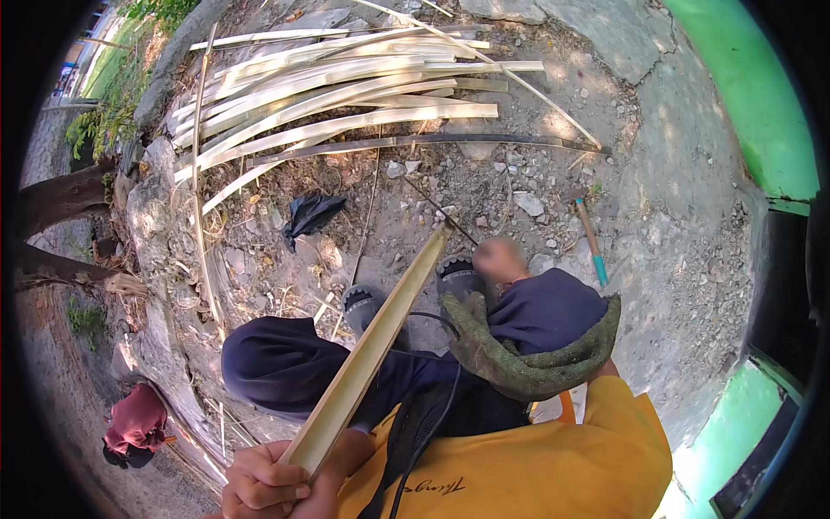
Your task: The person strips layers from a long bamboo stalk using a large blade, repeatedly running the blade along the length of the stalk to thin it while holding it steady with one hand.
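Note:
My left hand [268, 483] is wrapped round the near end of a long pale bamboo strip [370, 350], low at the left by my body. The strip slants up and away across my lap, hollow face up. Its far end meets a thin dark knife blade [438, 209] near my boot. From the blade's near end, my right hand [501, 259] shows as a blur beyond my bent knee; its fingers look closed on the knife, whose handle is hidden. A rough green cloth [545, 368] drapes over my right leg, covering much of that forearm.
Many split bamboo strips [346, 112] lie in a pile on the stony ground ahead. A hammer [591, 240] with a teal-ended handle lies to the right. A black plastic bag [311, 216] rests left of centre. Tree trunks [65, 199] and a green wall [743, 95] flank me.

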`<state>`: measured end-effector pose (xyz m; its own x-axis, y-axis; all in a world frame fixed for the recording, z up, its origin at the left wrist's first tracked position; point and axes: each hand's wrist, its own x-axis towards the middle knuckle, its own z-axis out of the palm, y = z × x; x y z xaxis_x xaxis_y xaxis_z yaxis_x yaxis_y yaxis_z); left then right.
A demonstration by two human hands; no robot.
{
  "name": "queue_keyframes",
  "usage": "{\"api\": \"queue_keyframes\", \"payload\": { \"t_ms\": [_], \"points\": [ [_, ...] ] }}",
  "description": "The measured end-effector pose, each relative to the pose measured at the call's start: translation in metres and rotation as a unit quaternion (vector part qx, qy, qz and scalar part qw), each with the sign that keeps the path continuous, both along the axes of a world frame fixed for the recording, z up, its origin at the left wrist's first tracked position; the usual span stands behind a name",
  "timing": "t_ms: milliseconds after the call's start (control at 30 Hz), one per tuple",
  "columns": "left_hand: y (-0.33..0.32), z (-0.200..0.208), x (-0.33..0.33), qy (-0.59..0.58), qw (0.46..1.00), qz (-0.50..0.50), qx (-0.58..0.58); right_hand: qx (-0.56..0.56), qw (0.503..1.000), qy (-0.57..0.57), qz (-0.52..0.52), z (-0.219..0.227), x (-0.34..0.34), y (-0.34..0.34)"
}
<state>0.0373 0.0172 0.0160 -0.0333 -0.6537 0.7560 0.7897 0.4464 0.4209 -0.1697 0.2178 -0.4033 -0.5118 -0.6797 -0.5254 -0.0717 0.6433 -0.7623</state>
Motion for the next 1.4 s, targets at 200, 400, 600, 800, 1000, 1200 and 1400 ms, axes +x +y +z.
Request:
{"api": "queue_keyframes", "payload": {
  "t_ms": [200,400,600,800,1000,1200,1400],
  "points": [
    [0.002,0.000,0.002,-0.007,1.000,0.003,0.007,-0.040,0.998,0.044,0.033,0.016,-0.003,-0.011],
    [0.002,-0.002,-0.002,-0.003,1.000,0.028,0.007,0.034,0.998,0.024,0.043,0.003,-0.015,-0.025],
    [0.001,0.000,0.003,-0.007,0.999,0.028,0.014,0.012,0.998,0.031,0.046,-0.007,-0.016,-0.018],
    [-0.001,0.001,0.003,-0.010,0.998,0.052,0.032,-0.005,0.997,0.048,0.064,0.001,-0.012,-0.018],
    [-0.001,-0.004,0.002,-0.010,0.995,0.081,0.050,0.060,0.998,0.002,0.006,-0.013,-0.016,-0.005],
    [-0.001,-0.005,0.005,0.004,0.996,0.075,0.052,0.094,0.995,0.030,0.024,-0.011,-0.019,-0.004],
    [-0.001,0.000,0.018,-0.065,0.984,0.152,0.061,0.103,0.994,-0.026,-0.007,0.013,-0.007,-0.003]
  ]
}}
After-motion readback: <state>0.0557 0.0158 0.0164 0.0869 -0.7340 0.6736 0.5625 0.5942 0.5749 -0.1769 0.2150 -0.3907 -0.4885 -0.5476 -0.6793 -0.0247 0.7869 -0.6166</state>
